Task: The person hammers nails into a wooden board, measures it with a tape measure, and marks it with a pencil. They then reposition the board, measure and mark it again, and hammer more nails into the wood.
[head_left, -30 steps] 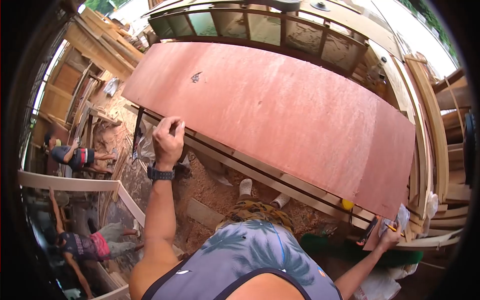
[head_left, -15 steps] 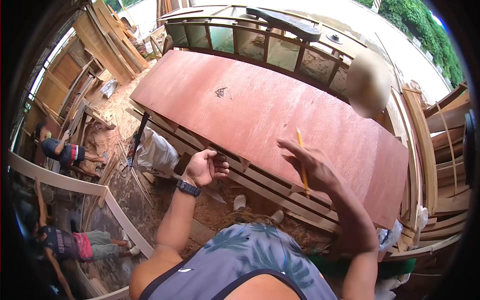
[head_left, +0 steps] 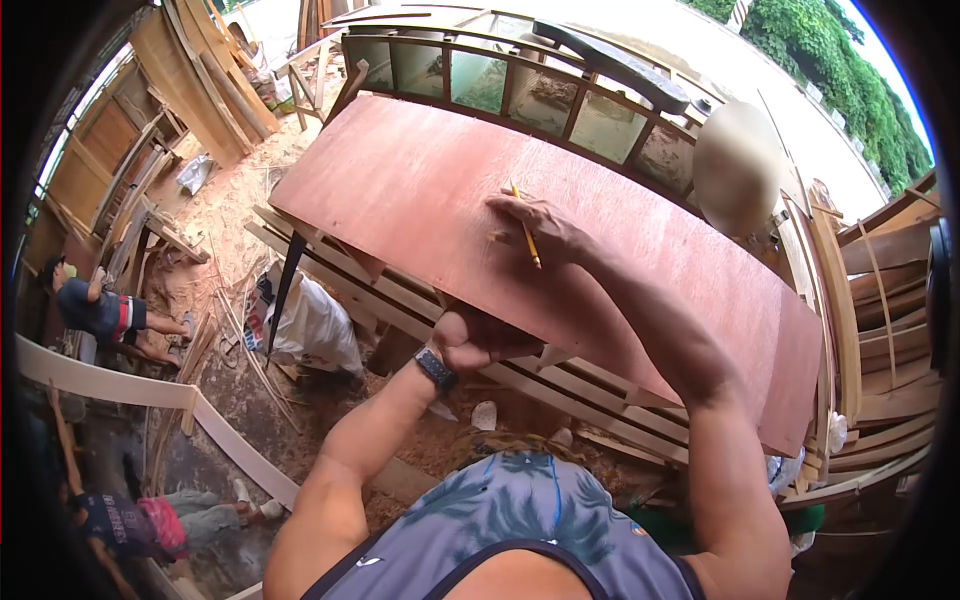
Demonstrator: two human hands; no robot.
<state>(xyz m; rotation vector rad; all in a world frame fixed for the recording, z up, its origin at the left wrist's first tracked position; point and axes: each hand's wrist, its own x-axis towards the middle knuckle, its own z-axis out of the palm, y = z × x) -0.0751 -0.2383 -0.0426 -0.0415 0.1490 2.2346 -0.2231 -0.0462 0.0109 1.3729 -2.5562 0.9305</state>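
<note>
The board (head_left: 450, 220) is a long, thin rectangular sheet, reddish pink with a faint streaky grain. It lies flat, broad face up, over a frame of pale wooden slats (head_left: 600, 415), its length slanting from upper left to lower right in the head view. A darker, plainer band crosses its right end. The pencil (head_left: 533, 250) is slim and yellow, held steeply tilted across the fingers of the right hand (head_left: 548, 232), over the board's middle; whether it touches the board is unclear.

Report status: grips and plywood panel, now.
Right grip: yellow pencil, over reddish plywood panel. Left grip: at panel's near edge, hold unclear. Right forearm hides part of panel.
</note>
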